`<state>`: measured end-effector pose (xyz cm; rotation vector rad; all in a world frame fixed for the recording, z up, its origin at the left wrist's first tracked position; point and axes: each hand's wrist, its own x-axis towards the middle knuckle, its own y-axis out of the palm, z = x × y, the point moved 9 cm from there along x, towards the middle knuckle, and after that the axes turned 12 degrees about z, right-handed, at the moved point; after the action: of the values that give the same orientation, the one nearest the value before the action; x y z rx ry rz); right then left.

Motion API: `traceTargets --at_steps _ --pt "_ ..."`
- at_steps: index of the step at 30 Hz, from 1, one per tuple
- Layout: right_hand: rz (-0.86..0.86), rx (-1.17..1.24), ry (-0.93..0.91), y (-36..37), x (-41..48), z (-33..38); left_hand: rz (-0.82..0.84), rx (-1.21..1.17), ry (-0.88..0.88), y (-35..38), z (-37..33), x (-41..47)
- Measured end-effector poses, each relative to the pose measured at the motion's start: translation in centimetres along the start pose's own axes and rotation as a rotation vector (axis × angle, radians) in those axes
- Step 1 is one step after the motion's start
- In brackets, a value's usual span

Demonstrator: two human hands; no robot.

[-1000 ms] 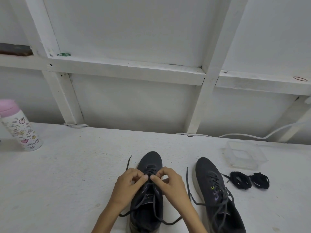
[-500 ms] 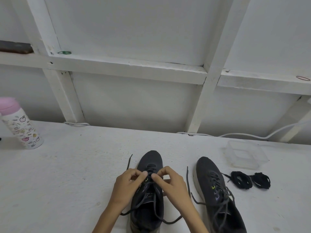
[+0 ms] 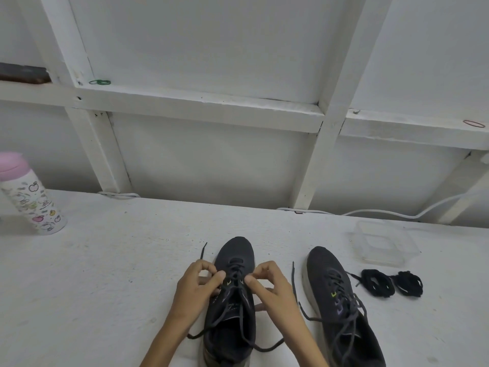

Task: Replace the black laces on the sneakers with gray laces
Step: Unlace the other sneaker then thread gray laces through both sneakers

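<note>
Two hands at work on a white table (image 3: 105, 274). Centre sneaker (image 3: 230, 329), toe pointing away, is threaded with a gray lace (image 3: 234, 270) whose slack strands trail off either side of the tongue. Left hand (image 3: 197, 287) and right hand (image 3: 270, 287) each pinch this lace between thumb and forefinger at the front eyelets (remaining fingers curled). Second sneaker (image 3: 341, 313), laced in gray, lies just to the right. Beside it rest two coiled black laces (image 3: 391, 283), with a clear plastic container (image 3: 383, 246) behind them. Far left: a pink-capped bottle (image 3: 31, 200). A white cable (image 3: 397, 214) runs along the table's back edge. Wall ledges carry a green rubber band (image 3: 99, 82) and a red rubber band (image 3: 473, 123).
</note>
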<state>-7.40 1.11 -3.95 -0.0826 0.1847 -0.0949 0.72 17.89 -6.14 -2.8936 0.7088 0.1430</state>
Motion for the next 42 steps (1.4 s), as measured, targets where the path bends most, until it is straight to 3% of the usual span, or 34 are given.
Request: traceTargets --at_steps 5,9,17,26,28,33,36,40,42 --pt "0.126 0.009 0.045 0.5 -0.6 0.0 0.112 0.194 0.048 0.4 -1.4 -0.6" --pt "0.109 -0.096 0.027 0.7 -0.6 0.4 0.125 0.325 0.083 0.7 -1.8 -0.7" --pt "0.187 -0.362 -0.060 1.7 -0.2 1.2 0.130 0.338 0.059 0.9 -1.7 -0.6" --pt "0.095 -0.487 -0.031 1.5 0.1 1.0 0.118 0.369 0.068 1.0 -1.9 -0.6" --pt "0.083 -0.433 0.004 1.2 0.0 0.4 0.120 0.329 0.044 0.8 -1.4 -0.5" --pt "0.097 0.035 0.161 0.7 -0.5 -1.7 0.186 0.093 -0.020 0.7 -0.4 -0.8" --pt "0.089 0.039 0.127 0.6 -0.7 -0.9 0.168 0.118 -0.022 0.5 -0.9 -0.9" --pt "0.100 -0.116 0.055 1.0 -0.3 0.6 0.119 0.411 0.071 1.0 -2.5 -0.9" --pt "0.122 -0.153 0.043 1.2 0.0 0.8 0.150 0.444 0.100 1.3 -2.6 -0.7"
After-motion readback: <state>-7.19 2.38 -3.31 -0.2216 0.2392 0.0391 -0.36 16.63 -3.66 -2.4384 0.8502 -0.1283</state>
